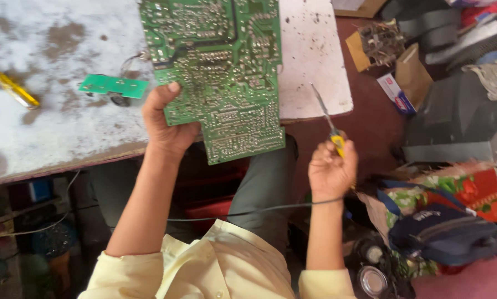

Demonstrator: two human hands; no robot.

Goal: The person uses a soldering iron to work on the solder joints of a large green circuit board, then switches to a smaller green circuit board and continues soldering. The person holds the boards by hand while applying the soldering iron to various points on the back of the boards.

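Left hand (165,124) is clamped on the lower left edge of a large green printed circuit board (221,72), solder side up, which is being held tilted over the edge of a stained white worktable (54,127). Right hand (330,170) is closed around a yellow-handled soldering iron (329,122), right of the board, tip pointed up, cord trailing. A small green circuit board (114,86) is lying left of the big board.

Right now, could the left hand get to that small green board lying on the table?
Probably not at once: the left hand grips the large circuit board. The small green board lies close beside it, nothing between.
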